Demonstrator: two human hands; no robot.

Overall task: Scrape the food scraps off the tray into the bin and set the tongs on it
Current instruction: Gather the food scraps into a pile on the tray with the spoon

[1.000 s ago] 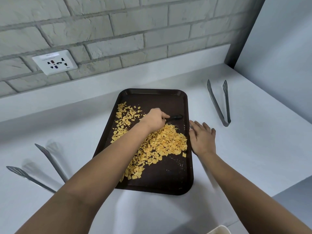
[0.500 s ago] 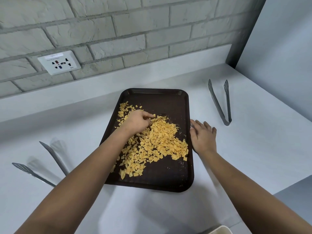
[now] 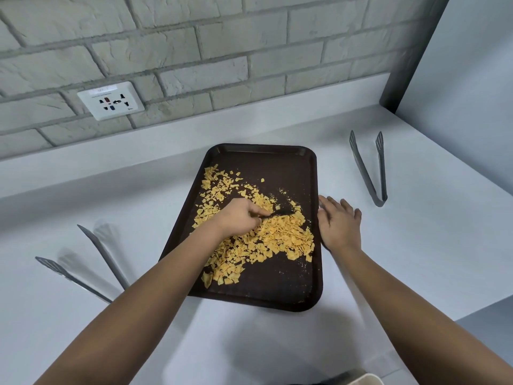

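- Two tongs lay on the white counter (image 3: 416, 259), one at each side of the tray. The left tongs (image 3: 83, 262) sat at nine o'clock from it, arms spread and tips pointing up-left, blurred, with the joined end hidden under the left forearm.
- At eleven o'clock from the tray, a white socket (image 3: 110, 100) was set in the grey brick wall (image 3: 249, 51).
- The left hand (image 3: 236, 218) reached over the tray's left half, fingers curled round a thin dark tool (image 3: 280, 213), its tip pointing to three o'clock in the scraps. What kind of tool it was could not be told.
- The dark brown tray (image 3: 277, 162) rested flat on the counter at centre, its far end bare.
- Yellow scraps (image 3: 280, 237) covered the tray from its far-left part down to the middle, heaped thickest toward the right rim.
- The right hand (image 3: 340, 225) lay flat and spread against the tray's right rim at three o'clock, fingers straight, holding nothing.
- The right tongs (image 3: 370, 168) lay well apart at two o'clock from the tray, arms open, joined end nearest.
- A pale bin (image 3: 366, 380) rim showed at the bottom edge, at five o'clock.
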